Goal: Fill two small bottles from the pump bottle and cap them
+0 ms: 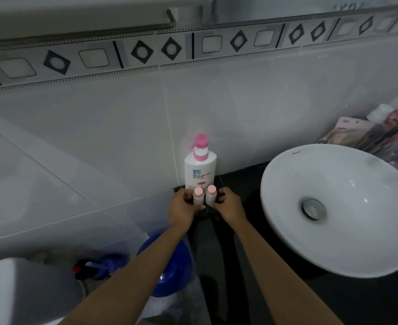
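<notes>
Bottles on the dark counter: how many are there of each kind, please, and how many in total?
Pump bottle, white with a pink pump: 1
Small bottles with pink caps: 2, the left small bottle and the right small bottle
Total: 3

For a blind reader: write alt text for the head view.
Left hand and right hand each grip a capped small bottle, left one, right one, before a pump bottle on a dark counter, beside a white sink.
</notes>
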`<state>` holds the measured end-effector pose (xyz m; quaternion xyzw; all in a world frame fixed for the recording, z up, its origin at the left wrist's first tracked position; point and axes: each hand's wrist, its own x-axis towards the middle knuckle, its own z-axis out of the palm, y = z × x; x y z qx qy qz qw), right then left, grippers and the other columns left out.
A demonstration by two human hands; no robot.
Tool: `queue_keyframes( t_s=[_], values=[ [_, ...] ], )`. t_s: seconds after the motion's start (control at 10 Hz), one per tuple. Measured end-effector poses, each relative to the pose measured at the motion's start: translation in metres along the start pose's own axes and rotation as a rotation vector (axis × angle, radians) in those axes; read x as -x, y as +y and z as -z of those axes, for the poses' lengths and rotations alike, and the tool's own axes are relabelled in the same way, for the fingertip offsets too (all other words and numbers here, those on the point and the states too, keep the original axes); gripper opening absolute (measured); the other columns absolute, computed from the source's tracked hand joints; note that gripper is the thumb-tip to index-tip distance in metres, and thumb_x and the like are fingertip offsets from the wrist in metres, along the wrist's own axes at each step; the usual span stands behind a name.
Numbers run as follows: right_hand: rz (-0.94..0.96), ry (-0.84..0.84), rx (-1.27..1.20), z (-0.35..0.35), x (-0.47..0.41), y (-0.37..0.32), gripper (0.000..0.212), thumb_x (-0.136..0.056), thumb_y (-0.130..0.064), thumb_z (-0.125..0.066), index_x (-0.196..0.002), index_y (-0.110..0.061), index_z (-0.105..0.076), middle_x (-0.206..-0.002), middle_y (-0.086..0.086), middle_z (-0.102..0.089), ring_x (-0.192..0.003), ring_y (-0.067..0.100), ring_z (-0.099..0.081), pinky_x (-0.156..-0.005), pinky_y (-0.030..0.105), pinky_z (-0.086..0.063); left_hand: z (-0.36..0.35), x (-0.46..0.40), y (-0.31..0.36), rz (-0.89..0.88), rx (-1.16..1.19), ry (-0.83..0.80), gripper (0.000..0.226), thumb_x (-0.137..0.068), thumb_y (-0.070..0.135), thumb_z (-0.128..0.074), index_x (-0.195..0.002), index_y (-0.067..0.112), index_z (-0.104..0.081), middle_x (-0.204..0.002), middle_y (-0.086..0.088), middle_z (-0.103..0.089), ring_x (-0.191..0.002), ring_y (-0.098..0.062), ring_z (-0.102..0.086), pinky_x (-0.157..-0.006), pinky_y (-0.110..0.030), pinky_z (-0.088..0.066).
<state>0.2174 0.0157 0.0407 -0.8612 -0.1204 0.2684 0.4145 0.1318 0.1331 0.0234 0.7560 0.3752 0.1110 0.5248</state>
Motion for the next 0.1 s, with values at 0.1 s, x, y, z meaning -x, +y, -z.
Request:
queue_keyframes(
  t_s=[0.1],
  values=[
    [-0.033,-0.013,0.022,0.0015,0.0033,0.0062,0.049,-0.080,-0.009,-0.071,-0.124,-0.007,-0.051,-0.117,0.017,-0.062,-0.105,0.026,-0.059,-0.089,0.034,-0.049,0.0004,0.0038,-0.0049,0.010,-0.059,0.002,0.039,-0.060,0.016,-0.086,-0.088,0.018,-0.059,-0.092,0.002,-0.067,-0.085,-0.016,-0.061,-0.075,-0.028,-0.050]
  ],
)
